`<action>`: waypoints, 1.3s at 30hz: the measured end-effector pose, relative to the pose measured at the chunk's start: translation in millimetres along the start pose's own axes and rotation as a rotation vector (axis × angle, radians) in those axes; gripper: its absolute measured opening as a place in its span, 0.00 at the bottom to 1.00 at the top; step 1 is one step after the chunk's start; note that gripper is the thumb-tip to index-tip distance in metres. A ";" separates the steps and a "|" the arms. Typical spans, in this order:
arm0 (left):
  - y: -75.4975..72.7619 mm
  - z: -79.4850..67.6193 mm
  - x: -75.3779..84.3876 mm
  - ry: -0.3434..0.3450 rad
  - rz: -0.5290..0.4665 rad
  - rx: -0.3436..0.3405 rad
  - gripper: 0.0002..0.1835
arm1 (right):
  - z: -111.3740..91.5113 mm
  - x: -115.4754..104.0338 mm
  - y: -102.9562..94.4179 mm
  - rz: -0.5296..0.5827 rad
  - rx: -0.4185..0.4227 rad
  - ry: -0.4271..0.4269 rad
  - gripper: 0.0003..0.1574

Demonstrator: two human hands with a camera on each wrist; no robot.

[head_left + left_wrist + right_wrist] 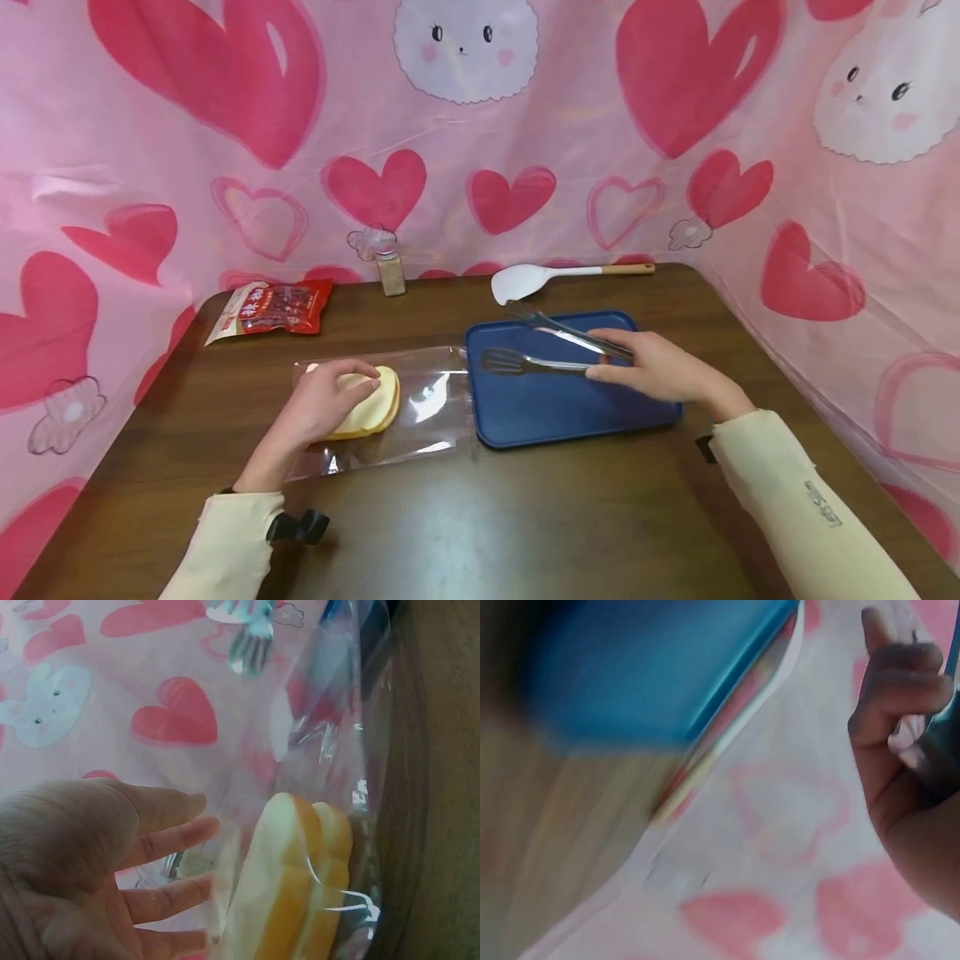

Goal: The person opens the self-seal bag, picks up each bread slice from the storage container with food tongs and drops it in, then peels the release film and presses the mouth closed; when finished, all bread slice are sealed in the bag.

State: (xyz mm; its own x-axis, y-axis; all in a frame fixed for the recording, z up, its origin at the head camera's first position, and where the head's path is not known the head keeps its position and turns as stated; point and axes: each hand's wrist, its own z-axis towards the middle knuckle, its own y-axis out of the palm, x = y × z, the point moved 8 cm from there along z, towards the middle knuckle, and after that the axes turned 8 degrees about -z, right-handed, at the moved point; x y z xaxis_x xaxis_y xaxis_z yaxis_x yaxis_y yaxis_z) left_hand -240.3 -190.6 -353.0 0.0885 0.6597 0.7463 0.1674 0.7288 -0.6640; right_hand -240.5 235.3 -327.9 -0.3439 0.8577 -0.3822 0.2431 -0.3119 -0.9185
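Note:
Two stacked slices of bread (pixel 377 410) lie in a clear plastic bag (pixel 442 417) on the left half of the table. My left hand (pixel 327 403) is over the bread with its fingers spread and loosely bent. In the left wrist view, the fingertips (pixel 196 804) are close beside the bag; whether they touch it I cannot tell. My right hand (pixel 660 367) grips metal tongs (pixel 551 364) near their handle end. The tongs' two slotted heads are spread apart above a blue tray (pixel 517 425), with nothing between them. The right wrist view is blurred.
A white spatula (pixel 521 283) with a wooden handle lies behind the tray. At the back stand a small spice jar (pixel 391 273) and, farther left, a red and white food packet (pixel 281 308). Pink heart-patterned cloth (pixel 465 133) surrounds the table's back and sides.

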 end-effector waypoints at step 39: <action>36.8 102.6 13.9 0.052 0.307 -0.485 0.23 | -114.3 168.3 -11.5 -0.196 0.065 0.673 0.57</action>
State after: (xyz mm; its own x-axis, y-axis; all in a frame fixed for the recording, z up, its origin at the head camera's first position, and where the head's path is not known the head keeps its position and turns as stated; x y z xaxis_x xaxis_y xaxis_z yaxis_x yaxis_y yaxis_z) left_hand -333.8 -135.8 -371.8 0.2501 0.8092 0.5317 0.5566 0.3292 -0.7628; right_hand -197.5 429.9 -370.1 0.2654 0.9606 -0.0830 0.1720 -0.1319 -0.9762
